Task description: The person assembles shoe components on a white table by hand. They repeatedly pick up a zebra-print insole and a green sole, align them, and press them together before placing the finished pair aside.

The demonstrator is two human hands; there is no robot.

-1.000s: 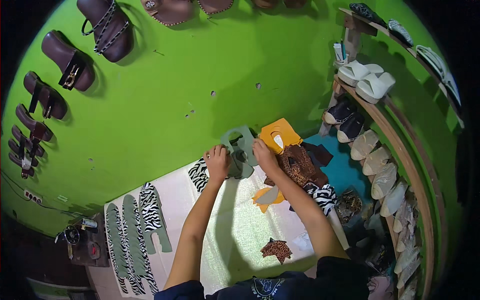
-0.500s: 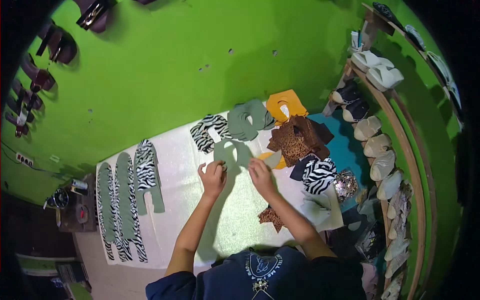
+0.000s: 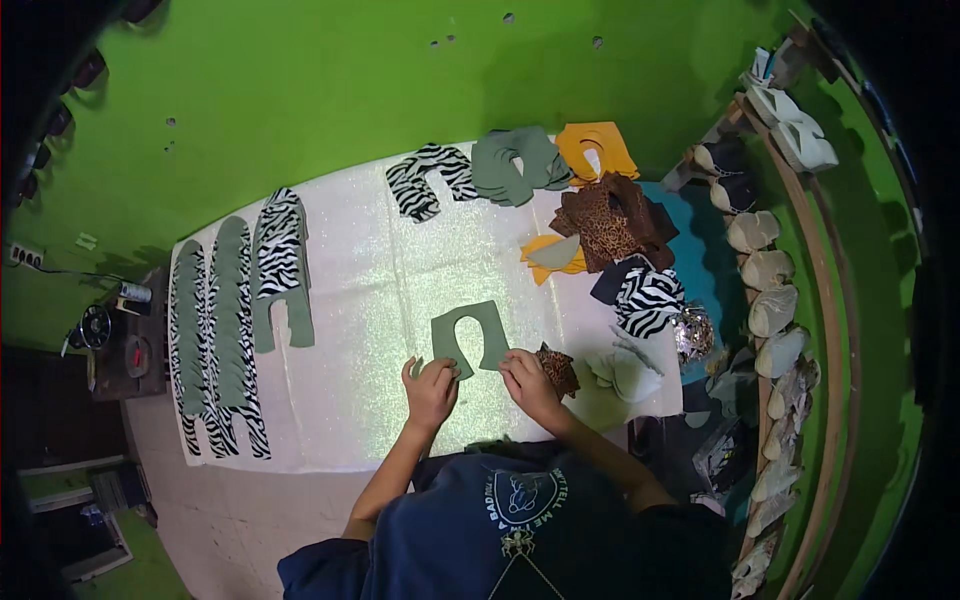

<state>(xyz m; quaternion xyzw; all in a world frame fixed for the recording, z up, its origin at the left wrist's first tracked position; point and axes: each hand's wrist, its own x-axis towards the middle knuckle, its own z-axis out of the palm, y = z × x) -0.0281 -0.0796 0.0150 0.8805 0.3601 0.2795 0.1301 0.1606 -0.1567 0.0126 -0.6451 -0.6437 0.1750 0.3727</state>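
- Less of the green wall now than a second ago, hanging sandals nearly gone off the upper left.
- Down to the white table, showing almost whole now, near edge included!
- At the left end, unchanged: long rows of green and zebra-print pieces.
- Up at the far edge, the green stack, uncovered now, under both hands a second ago.
- Well away from it, pulled toward the body: the U-shaped green piece, open end nearest; resting or raised, cannot tell.
- On its left leg, left hand, fingertips pinched tight.
- On its right leg, right hand, pinching likewise.
- Just beside those knuckles, a leopard-print scrap.
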